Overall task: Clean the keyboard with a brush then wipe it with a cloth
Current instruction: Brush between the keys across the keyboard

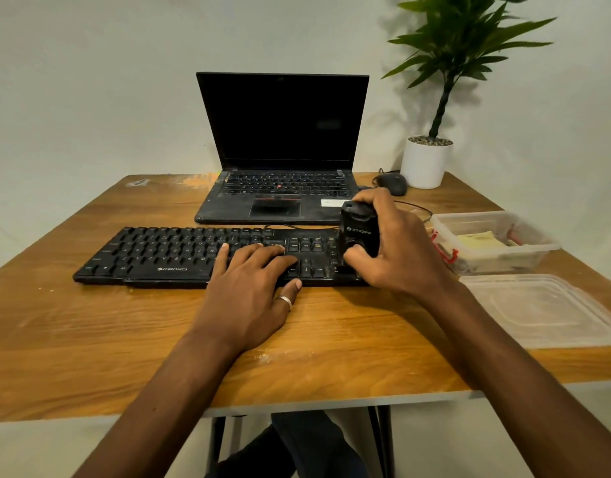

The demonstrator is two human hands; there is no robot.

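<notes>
Over keyboard (pixel 166 253) right end: right hand (pixel 400 250) grips brush (pixel 359 229), bristles hidden.

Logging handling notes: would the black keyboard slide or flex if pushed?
Probably stiff: the keyboard is a long rigid slab lying flat. It may slide on the smooth table, likely why the left hand rests on it.

Single head view, looking forward-down, close over table (pixel 90 339).

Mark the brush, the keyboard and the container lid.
brush (pixel 360 229): head view, on its black body by the logo.
keyboard (pixel 166 252): head view, on the letter keys, left half.
container lid (pixel 538 310): head view, on its flat clear centre.
</notes>
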